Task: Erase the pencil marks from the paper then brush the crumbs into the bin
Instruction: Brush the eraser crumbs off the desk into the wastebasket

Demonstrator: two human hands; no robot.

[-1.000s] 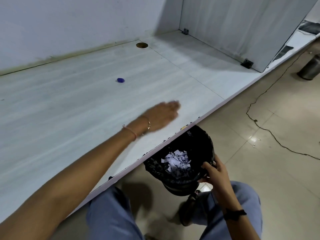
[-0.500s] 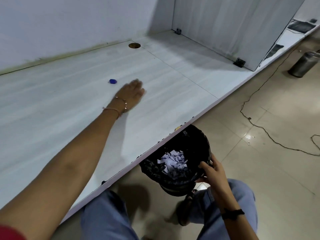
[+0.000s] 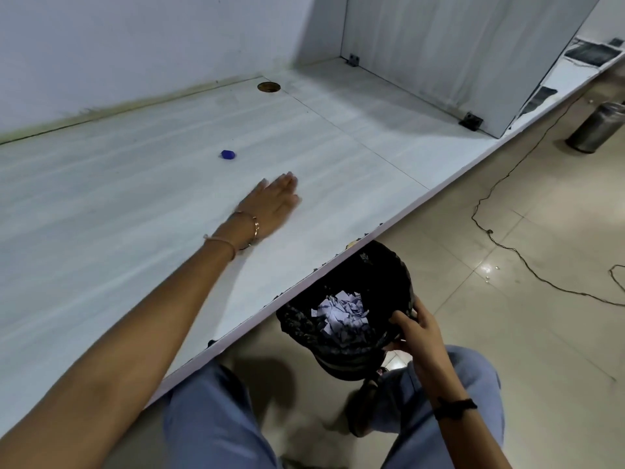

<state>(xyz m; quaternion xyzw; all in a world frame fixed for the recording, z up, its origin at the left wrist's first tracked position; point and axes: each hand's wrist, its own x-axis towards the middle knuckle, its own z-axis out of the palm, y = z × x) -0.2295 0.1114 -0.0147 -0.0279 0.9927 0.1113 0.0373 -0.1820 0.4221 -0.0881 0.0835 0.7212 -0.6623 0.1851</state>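
The left hand [image 3: 270, 206] lies flat on the white table [image 3: 118, 214], palm down, fingers straight and held together, holding nothing. It sits about midway between the back edge and the near edge, with the arm reaching in from the near left corner. Two thin bracelets [image 3: 236, 231] circle its wrist. A small blue eraser [image 3: 228, 154] rests on the tabletop just beyond the fingertips, toward the back edge and apart from the hand.

The right hand [image 3: 417, 330] grips the rim of a black bin [image 3: 382, 265], fingers curled over the edge, and holds it below the near edge of the table with its far rim tucked under that edge. Torn pale paper scraps [image 3: 341, 313] fill the bottom of the bin. Small dark specks [image 3: 367, 234] line the near edge above it; whether they are crumbs cannot be told. A black band [image 3: 455, 407] wraps the right wrist.

A round hole [image 3: 269, 87] sits by the back edge, and a white divider panel [image 3: 439, 45] stands at the right end. On the tiled floor trail a thin cable [image 3: 507, 245] and, farther off, a metal can [image 3: 597, 130].
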